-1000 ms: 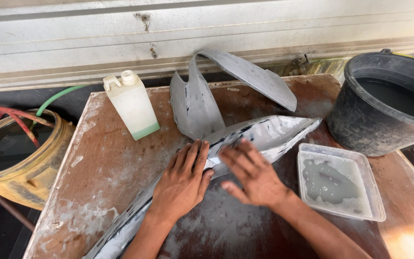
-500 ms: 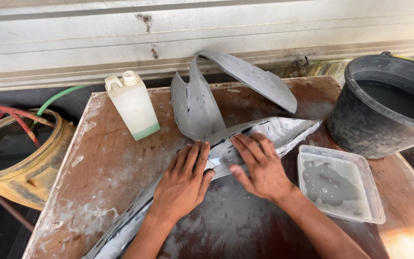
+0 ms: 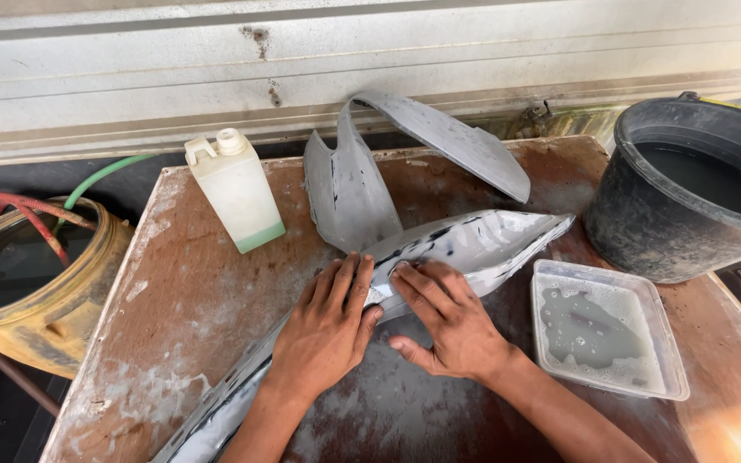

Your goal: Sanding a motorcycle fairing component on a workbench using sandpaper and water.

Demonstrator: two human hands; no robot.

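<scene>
A long grey plastic body panel (image 3: 482, 240), wet and streaked white, lies diagonally across the brown wooden table (image 3: 190, 300). My left hand (image 3: 328, 330) presses flat on its middle with fingers spread. Beside it, my right hand (image 3: 448, 321) lies on the panel, fingers together and pressed on what may be a small sanding sheet, mostly hidden. A second grey curved panel (image 3: 353, 189) stands just behind them.
A white plastic jug (image 3: 235, 190) with green liquid stands at the back left. A clear tub (image 3: 606, 330) of soapy water sits at the right, a black bucket (image 3: 688, 206) of water beyond it. A yellow drum (image 3: 40, 291) with hoses stands left of the table.
My right hand has slid left along the panel, close beside my left hand. The left hand has stayed pressed in place.
</scene>
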